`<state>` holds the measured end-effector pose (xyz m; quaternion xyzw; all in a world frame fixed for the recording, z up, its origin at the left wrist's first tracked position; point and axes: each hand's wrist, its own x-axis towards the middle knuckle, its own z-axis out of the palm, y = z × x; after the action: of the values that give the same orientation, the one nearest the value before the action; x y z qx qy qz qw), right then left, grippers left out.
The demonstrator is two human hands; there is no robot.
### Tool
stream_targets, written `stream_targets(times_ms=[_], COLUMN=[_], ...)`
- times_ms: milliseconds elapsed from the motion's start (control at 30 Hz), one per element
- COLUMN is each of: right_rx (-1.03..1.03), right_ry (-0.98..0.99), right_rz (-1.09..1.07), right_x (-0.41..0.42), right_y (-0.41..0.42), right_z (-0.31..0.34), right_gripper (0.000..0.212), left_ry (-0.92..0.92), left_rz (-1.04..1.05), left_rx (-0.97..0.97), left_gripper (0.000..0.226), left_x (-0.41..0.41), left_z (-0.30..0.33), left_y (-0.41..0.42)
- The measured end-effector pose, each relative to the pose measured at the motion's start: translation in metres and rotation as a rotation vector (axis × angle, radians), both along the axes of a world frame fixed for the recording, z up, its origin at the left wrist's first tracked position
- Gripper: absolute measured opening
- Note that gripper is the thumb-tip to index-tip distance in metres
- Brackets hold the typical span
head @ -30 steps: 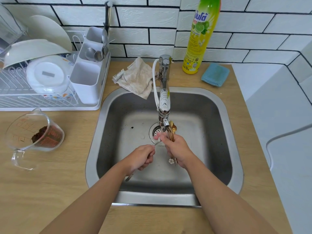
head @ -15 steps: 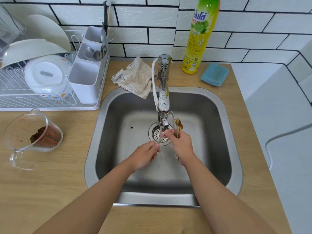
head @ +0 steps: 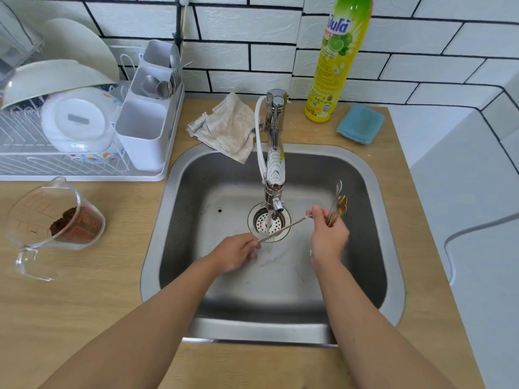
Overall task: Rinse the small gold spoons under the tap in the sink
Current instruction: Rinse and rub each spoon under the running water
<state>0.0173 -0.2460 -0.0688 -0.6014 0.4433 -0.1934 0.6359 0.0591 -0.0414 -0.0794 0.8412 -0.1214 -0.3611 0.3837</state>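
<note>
Both hands are over the stainless sink [head: 373, 220], close to the drain [head: 268, 221]. The right hand [head: 327, 237] is closed round a little bunch of gold spoons [head: 338, 209], bowls sticking up past the knuckles, off to the right of the tap [head: 273, 164]. Between the two hands there's one thin utensil [head: 283, 228] lying at a slant right under the water stream: left hand [head: 234, 252] pinches its lower end, right fingertips pinch the upper end. It reads more silvery than gold in this light, and its ends are buried in the fingers, so can't say if it's a spoon. How many spoons are in the bunch is also too blurry to count; one looks silver. On the table round the sink: dish soap bottle [head: 334, 57], blue sponge [head: 361, 123], crumpled rag [head: 227, 127], and a measuring jug [head: 53, 217] with something brown inside.
</note>
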Motion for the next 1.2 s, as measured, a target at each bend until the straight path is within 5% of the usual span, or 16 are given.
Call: stream_targets(times_ms=[267, 533, 700, 900, 1033, 1200], right_rx=[0.388, 0.578, 0.526, 0.456, 0.26, 0.047], right_ry=[-0.055, -0.045, -0.014, 0.103, 0.199, 0.255], right_rz=[0.28, 0.525, 0.705, 0.827, 0.908, 1.016], right_x=[-0.003, -0.005, -0.008, -0.01, -0.01, -0.012], right_y=[0.016, 0.025, 0.035, 0.038, 0.041, 0.046], right_z=[0.017, 0.026, 0.018, 0.009, 0.01, 0.009], right_gripper=[0.031, 0.035, 0.043, 0.039, 0.05, 0.035], left_ry=[0.165, -0.089, 0.108, 0.302, 0.233, 0.309], left_rz=[0.032, 0.061, 0.074, 0.129, 0.0, 0.001], left_rx=[-0.249, -0.041, -0.167, -0.327, -0.254, -0.25], left_gripper=[0.011, 0.031, 0.061, 0.054, 0.063, 0.039], left_x=[-0.013, -0.023, -0.028, -0.031, -0.029, -0.029], left_z=[0.024, 0.026, 0.029, 0.032, 0.036, 0.04], left_y=[-0.018, -0.02, -0.029, -0.026, -0.017, -0.008])
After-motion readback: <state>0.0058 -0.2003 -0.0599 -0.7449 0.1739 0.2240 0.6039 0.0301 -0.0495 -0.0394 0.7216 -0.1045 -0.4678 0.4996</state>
